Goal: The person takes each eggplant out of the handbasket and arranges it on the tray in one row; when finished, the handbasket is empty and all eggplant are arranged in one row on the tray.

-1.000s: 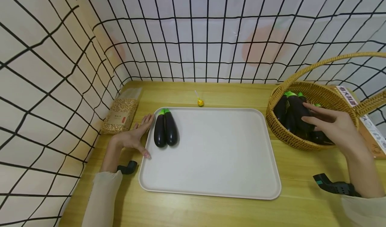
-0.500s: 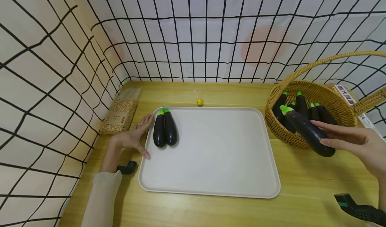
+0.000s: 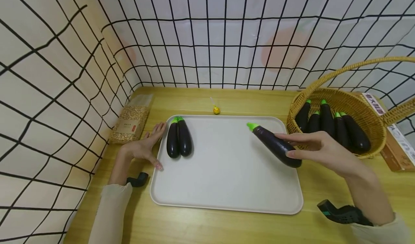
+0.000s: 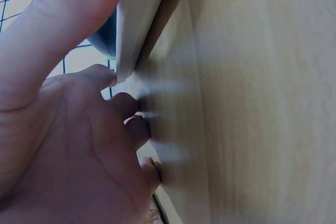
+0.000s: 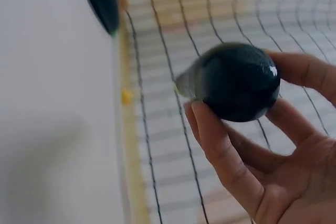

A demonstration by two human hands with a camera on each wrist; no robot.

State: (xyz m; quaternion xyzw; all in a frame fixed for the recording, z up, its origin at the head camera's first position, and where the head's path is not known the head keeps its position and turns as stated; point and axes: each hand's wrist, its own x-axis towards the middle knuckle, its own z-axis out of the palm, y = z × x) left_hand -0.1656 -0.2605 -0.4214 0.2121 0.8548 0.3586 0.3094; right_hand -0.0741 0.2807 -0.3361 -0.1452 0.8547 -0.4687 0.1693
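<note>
My right hand [image 3: 324, 152] pinches a dark eggplant [image 3: 275, 145] near its blunt end, over the right part of the white tray [image 3: 227, 186]; its green cap points up and left. In the right wrist view the held eggplant [image 5: 236, 82] sits between thumb and fingers, seen end-on. My left hand [image 3: 144, 148] lies at the tray's left edge with fingers spread, thumb on the rim. From the left wrist view, the left hand [image 4: 79, 145] is against the tray's side wall [image 4: 137, 19]. Two eggplants [image 3: 179, 138] lie side by side in the tray's upper left corner.
A wicker basket [image 3: 377, 139] with a tall handle stands at the right, holding several eggplants [image 3: 355, 132]. A bag of grains or beans [image 3: 131, 123] lies left of the tray. Behind it is a yellow lollipop [image 3: 216, 109]. Black wire grid [image 3: 223, 46] walls the back and left.
My right hand has lifted an eggplant out of the basket and carried it left, over the tray. My left hand has stayed at the tray's edge.
</note>
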